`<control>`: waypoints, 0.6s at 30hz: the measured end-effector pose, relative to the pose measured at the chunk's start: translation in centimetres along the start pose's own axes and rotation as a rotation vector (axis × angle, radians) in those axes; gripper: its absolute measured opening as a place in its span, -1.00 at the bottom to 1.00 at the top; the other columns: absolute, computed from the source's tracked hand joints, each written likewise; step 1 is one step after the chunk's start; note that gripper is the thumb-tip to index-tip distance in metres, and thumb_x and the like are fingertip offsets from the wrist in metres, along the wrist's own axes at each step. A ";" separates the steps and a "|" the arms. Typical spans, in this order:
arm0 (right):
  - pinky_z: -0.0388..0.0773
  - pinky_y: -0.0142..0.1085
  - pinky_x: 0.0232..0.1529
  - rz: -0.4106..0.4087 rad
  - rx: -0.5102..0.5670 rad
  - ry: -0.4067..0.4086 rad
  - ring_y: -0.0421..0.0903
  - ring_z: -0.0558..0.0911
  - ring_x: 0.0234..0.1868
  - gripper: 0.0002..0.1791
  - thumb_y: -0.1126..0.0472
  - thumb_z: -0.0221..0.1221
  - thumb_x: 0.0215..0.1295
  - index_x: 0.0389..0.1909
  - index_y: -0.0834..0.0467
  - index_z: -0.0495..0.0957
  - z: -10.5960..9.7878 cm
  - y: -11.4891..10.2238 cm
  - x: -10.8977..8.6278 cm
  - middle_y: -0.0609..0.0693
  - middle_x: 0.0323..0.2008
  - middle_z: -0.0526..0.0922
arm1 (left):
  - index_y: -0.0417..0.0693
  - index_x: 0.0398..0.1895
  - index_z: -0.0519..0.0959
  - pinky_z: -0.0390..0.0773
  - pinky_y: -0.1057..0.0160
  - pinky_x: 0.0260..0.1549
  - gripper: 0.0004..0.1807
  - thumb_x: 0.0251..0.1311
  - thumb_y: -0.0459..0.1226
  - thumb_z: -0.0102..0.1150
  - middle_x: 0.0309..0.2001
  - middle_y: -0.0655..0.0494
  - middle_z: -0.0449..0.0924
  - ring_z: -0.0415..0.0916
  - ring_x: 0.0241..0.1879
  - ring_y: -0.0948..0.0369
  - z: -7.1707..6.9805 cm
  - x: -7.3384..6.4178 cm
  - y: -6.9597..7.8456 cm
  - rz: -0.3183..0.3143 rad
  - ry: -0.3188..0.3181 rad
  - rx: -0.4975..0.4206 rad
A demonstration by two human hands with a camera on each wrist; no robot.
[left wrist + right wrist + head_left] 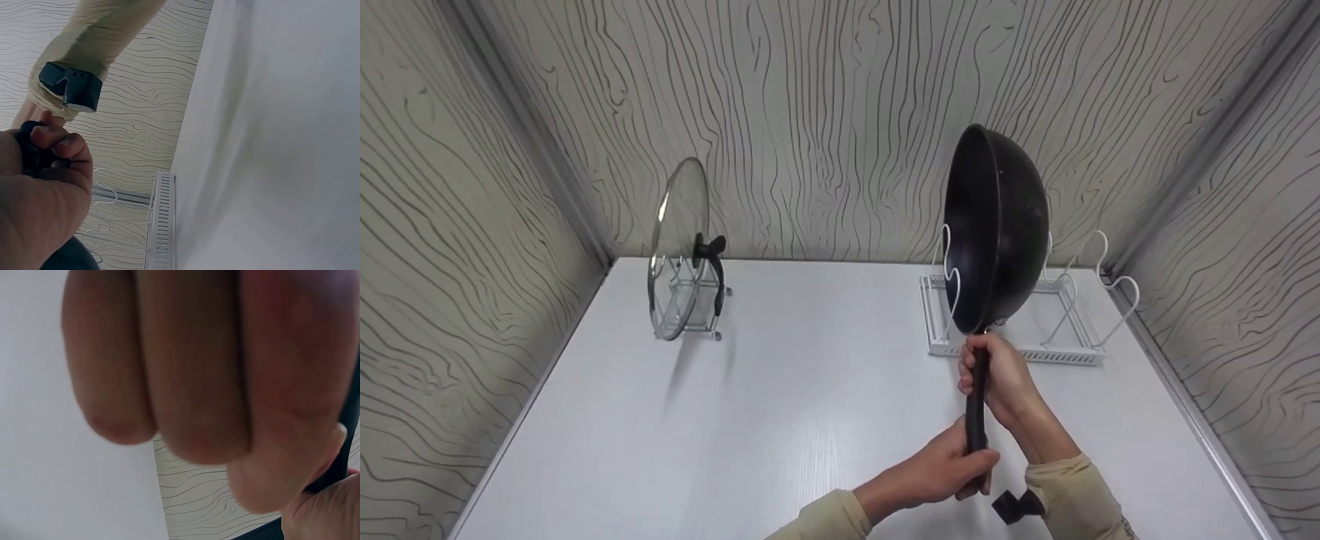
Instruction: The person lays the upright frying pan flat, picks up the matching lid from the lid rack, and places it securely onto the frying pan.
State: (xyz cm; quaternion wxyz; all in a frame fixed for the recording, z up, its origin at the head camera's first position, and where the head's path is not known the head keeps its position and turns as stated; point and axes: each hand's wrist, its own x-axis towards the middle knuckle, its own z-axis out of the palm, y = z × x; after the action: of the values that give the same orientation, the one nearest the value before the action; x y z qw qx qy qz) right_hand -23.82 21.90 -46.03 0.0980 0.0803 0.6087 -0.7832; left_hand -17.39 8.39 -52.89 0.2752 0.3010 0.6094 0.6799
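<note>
A deep black wok [1020,225] stands on edge in the head view, its hollow side facing left and its long handle [976,405] pointing down toward me. My right hand [1005,379] grips the handle just below the bowl. Lower down, near the handle's end, my left hand [941,469] holds it too, thumb across the front. The left wrist view has the left fingers [67,146] curled round the black handle end. Curled right fingers [194,382] fill most of the right wrist view. The wok overlaps a white wire rack [1027,356] behind it.
At the left, a glass lid [679,247] with a black knob stands upright in a small wire stand [709,330]. Both stand on a white table [795,390]. Wood-patterned panels [825,127] enclose the back and sides. A black wrist device [1018,507] sits at the right sleeve.
</note>
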 end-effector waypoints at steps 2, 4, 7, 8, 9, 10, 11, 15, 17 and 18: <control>0.31 -0.37 -0.57 -0.005 0.000 0.004 -0.17 0.35 -0.64 -0.75 0.24 -0.18 0.52 -0.43 0.14 0.28 0.0 0.1 0.0 -0.09 -0.58 0.35 | 0.09 -0.05 0.27 0.33 0.48 -0.67 -0.87 0.42 -0.23 -0.06 -0.57 0.28 0.48 0.31 -0.72 0.45 0.0 0.0 -0.1 0.002 -0.001 -0.006; 0.31 -0.38 -0.57 -0.007 -0.003 0.006 -0.17 0.34 -0.63 -0.74 0.24 -0.19 0.53 -0.44 0.14 0.28 0.0 0.1 -0.1 -0.09 -0.58 0.34 | 0.09 -0.06 0.27 0.32 0.48 -0.68 -0.88 0.42 -0.23 -0.07 -0.57 0.29 0.48 0.30 -0.72 0.45 0.0 0.0 -0.1 0.003 -0.003 -0.010; 0.31 -0.39 -0.56 -0.008 -0.009 -0.003 -0.18 0.34 -0.62 -0.71 0.24 -0.19 0.53 -0.47 0.12 0.28 0.0 0.1 -0.1 -0.10 -0.58 0.34 | 0.11 -0.07 0.26 0.31 0.48 -0.69 -0.88 0.42 -0.24 -0.07 -0.58 0.29 0.47 0.29 -0.74 0.44 0.1 0.1 -0.2 0.006 -0.004 -0.011; 0.31 -0.39 -0.56 -0.007 -0.009 -0.006 -0.18 0.34 -0.62 -0.70 0.24 -0.19 0.53 -0.48 0.12 0.28 0.0 0.1 -0.1 -0.10 -0.58 0.33 | 0.10 -0.07 0.26 0.31 0.48 -0.69 -0.88 0.42 -0.24 -0.07 -0.58 0.29 0.47 0.29 -0.74 0.44 0.1 0.1 -0.3 0.007 -0.003 -0.012; 0.31 -0.39 -0.56 -0.005 -0.008 -0.008 -0.18 0.34 -0.62 -0.70 0.23 -0.19 0.53 -0.48 0.12 0.28 0.0 0.1 0.0 -0.10 -0.58 0.33 | 0.11 -0.08 0.27 0.31 0.48 -0.69 -0.88 0.41 -0.24 -0.07 -0.59 0.30 0.47 0.28 -0.74 0.44 0.1 0.1 -0.3 0.007 -0.002 -0.011; 0.30 -0.39 -0.56 -0.003 -0.005 -0.008 -0.19 0.34 -0.62 -0.70 0.23 -0.19 0.53 -0.48 0.11 0.28 0.0 0.1 0.0 -0.11 -0.58 0.33 | 0.11 -0.08 0.26 0.31 0.48 -0.69 -0.88 0.41 -0.23 -0.07 -0.59 0.30 0.47 0.29 -0.74 0.44 0.0 0.1 -0.3 0.006 -0.001 -0.011; 0.30 -0.40 -0.56 -0.003 -0.003 -0.008 -0.19 0.34 -0.62 -0.70 0.23 -0.19 0.53 -0.48 0.11 0.28 0.0 0.2 0.0 -0.11 -0.58 0.33 | 0.11 -0.08 0.26 0.31 0.48 -0.69 -0.88 0.40 -0.23 -0.07 -0.58 0.30 0.47 0.29 -0.74 0.44 0.0 0.1 -0.3 0.006 -0.001 -0.010; 0.29 -0.39 -0.58 -0.006 0.001 0.006 -0.19 0.34 -0.63 -0.71 0.23 -0.19 0.52 -0.48 0.11 0.28 0.0 0.3 0.1 -0.11 -0.59 0.33 | 0.12 -0.07 0.26 0.32 0.48 -0.68 -0.87 0.40 -0.23 -0.07 -0.58 0.30 0.47 0.30 -0.73 0.45 0.0 0.2 -0.4 0.009 -0.001 -0.004; 0.29 -0.39 -0.58 -0.009 0.000 0.004 -0.19 0.34 -0.63 -0.71 0.23 -0.19 0.52 -0.48 0.11 0.28 0.0 0.3 0.1 -0.11 -0.59 0.34 | 0.12 -0.08 0.26 0.32 0.48 -0.68 -0.87 0.40 -0.23 -0.06 -0.58 0.30 0.47 0.30 -0.73 0.45 -0.1 0.1 -0.5 0.009 0.006 -0.001; 0.29 -0.39 -0.58 -0.010 0.000 0.002 -0.19 0.34 -0.64 -0.71 0.23 -0.19 0.52 -0.48 0.11 0.28 0.0 0.4 0.2 -0.11 -0.59 0.34 | 0.11 -0.08 0.27 0.32 0.48 -0.68 -0.87 0.40 -0.22 -0.06 -0.58 0.30 0.47 0.30 -0.73 0.45 -0.1 0.1 -0.5 0.008 0.010 0.000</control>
State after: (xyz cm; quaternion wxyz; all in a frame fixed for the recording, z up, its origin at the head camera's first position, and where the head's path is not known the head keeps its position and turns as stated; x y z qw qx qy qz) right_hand -23.89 21.84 -46.41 0.0936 0.0780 0.6091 -0.7837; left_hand -17.50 8.47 -53.37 0.2696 0.2999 0.6095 0.6826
